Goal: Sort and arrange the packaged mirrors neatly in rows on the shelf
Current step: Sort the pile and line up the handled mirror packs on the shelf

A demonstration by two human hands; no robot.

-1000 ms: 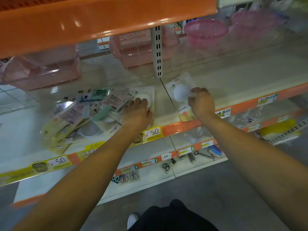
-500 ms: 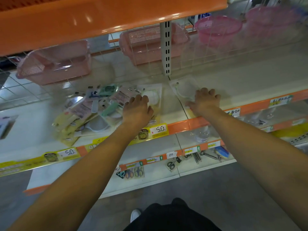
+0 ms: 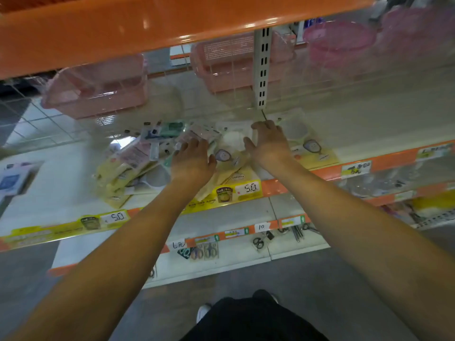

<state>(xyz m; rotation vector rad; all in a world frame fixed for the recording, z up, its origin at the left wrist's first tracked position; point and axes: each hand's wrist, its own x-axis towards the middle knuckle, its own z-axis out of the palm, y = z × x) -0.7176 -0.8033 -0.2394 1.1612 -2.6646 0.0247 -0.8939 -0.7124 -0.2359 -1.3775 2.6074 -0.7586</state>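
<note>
Mid-sort: left hand (image 3: 190, 161) flat, fingers straight, on jumbled mirror packs (image 3: 133, 163). Right hand (image 3: 269, 143) spread, fingers relaxed, on white round mirror pack (image 3: 234, 140) at shelf (image 3: 369, 129) centre. Next, likely: slide beside placed mirror pack (image 3: 311, 148), edges aligned.

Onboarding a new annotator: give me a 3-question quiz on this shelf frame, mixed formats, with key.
1. True or false: the jumbled pile of packets lies to the left of the left hand.
2. Multiple choice: the packaged mirror lying apart from the pile is A) right of the right hand, B) on the floor, C) in a pink basket.
3. Fill in: the price tag on the shelf edge below the hands reads ___.

Key: 1 true; 2 A; 3 5.0
</note>
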